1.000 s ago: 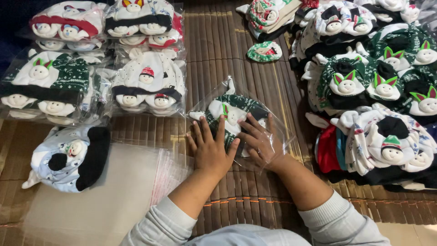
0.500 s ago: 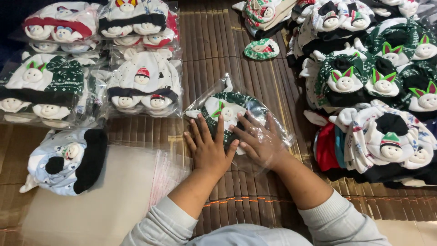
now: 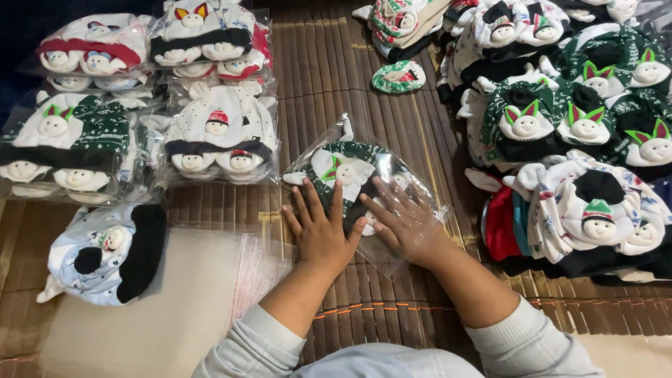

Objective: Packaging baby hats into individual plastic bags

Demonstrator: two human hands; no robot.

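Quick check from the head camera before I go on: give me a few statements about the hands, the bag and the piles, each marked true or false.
1. Both hands lie flat on the clear bag. True: left hand, right hand.
2. The bag holds a green and white hat. True.
3. The bagged stacks lie to the right. False: they lie to the left; loose hats lie to the right.
4. The right hand grips the light blue hat. False: it lies apart, far left.

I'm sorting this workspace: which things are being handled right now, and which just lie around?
In hand:
- clear bag with a green and white hat inside
- left hand and right hand, flat on the bag

Lying about:
- bagged hats
- loose hats
- pale blue hat
- empty bags
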